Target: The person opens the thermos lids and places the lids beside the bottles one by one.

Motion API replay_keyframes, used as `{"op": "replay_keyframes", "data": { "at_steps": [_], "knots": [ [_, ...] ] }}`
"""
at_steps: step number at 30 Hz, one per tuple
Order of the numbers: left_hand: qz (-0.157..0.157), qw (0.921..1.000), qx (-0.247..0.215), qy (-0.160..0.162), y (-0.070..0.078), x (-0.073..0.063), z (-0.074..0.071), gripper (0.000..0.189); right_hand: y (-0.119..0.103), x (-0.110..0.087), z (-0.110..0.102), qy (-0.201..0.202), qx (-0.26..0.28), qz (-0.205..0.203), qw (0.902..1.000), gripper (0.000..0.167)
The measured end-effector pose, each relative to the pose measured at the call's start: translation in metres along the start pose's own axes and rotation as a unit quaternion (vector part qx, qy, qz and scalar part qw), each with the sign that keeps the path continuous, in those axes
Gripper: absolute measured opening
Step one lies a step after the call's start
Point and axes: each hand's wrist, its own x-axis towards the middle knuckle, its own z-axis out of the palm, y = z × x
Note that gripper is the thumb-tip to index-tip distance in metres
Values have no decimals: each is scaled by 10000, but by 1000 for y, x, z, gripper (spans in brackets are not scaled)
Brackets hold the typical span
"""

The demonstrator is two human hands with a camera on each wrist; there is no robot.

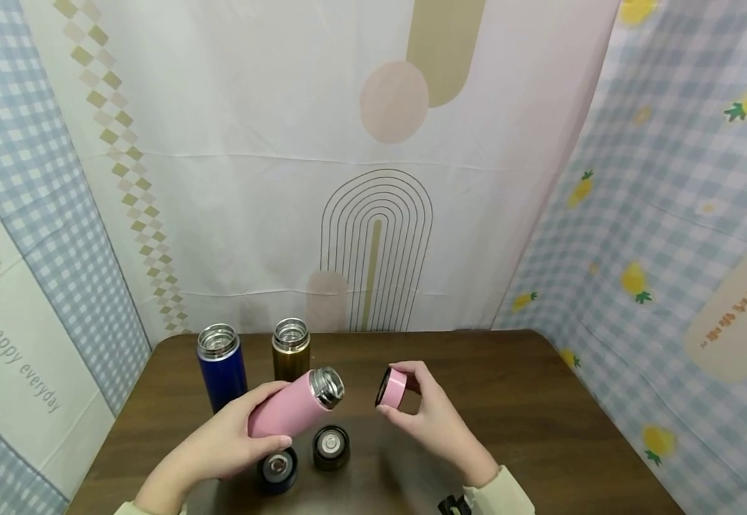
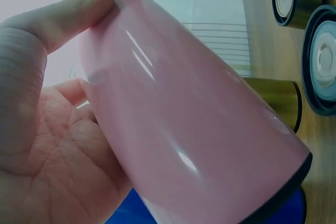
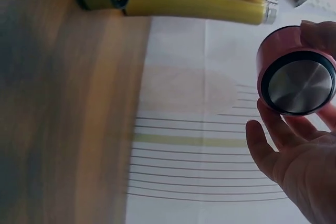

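A pink thermos bottle (image 1: 289,409) is gripped by my left hand (image 1: 234,436), raised above the table and tilted with its bare steel mouth toward the right. In the left wrist view, the thumb and fingers wrap the pink body (image 2: 173,114). My right hand (image 1: 434,415) pinches the pink lid (image 1: 394,388) between thumb and fingers, apart from the bottle. The right wrist view shows the steel disc of the lid (image 3: 300,86) inside a black ring. Beneath the bottle are a dark blue lid (image 1: 278,470) and a gold-and-black lid (image 1: 331,448), both underside up.
A blue thermos (image 1: 221,372) and a gold thermos (image 1: 292,354), both without lids, stand upright at the back left of the brown wooden table (image 1: 508,400). A patterned cloth (image 1: 270,179) hangs behind the table, with checked cloths at both sides.
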Motion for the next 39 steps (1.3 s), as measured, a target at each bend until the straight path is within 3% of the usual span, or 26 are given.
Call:
{"op": "replay_keyframes", "data": {
  "at_steps": [4,9,16,19,29,39],
  "knots": [
    [-80,9998,-11,166,1,4,7,67,6,-1,0,17,26,400,9992,56],
    [-162,9990,12,420,7,14,21,70,26,-4,4,75,44,455,9989,57],
    [23,9956,-159,919,19,37,44,75,91,-14,18,429,42,962,9944,58],
    [-42,9931,-314,1129,22,46,52,74,104,-20,20,472,-8,1203,9916,59],
    [-266,9883,-951,1167,19,75,76,76,119,-32,28,643,-391,1454,9865,59],
    [-476,9808,-835,1697,6,98,96,77,125,-37,39,295,-538,1501,9868,58]
  ]
}}
